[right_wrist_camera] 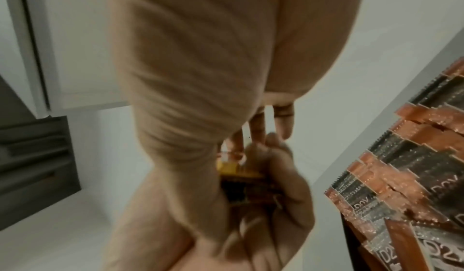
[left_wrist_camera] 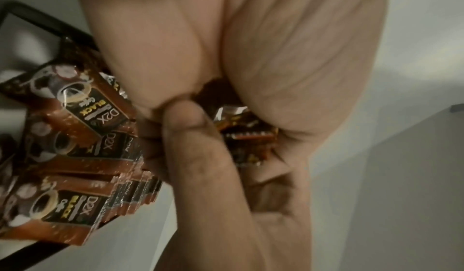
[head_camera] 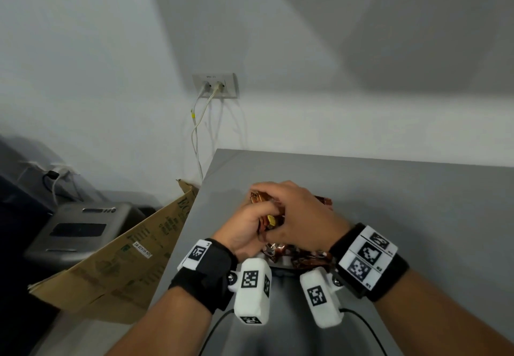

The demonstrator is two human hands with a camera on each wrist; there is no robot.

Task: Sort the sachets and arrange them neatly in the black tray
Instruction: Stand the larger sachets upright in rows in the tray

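Over the grey table my left hand (head_camera: 246,226) grips a small bundle of brown and black coffee sachets (head_camera: 270,220). My right hand (head_camera: 301,211) lies over the same bundle, its fingers wrapped round the far end and its thumb underneath. The bundle (right_wrist_camera: 239,184) shows in the right wrist view inside the curled left fingers (right_wrist_camera: 273,202). Rows of like sachets (left_wrist_camera: 75,140) stand stacked in the black tray (left_wrist_camera: 32,15) just below the hands. More of these sachets (head_camera: 301,257) show at the wrists.
The grey table (head_camera: 403,202) stands in a corner against white walls. A folded cardboard box (head_camera: 125,258) leans at its left edge. Beyond that sits a grey machine (head_camera: 83,230). A wall socket (head_camera: 215,85) with two cables is behind the table.
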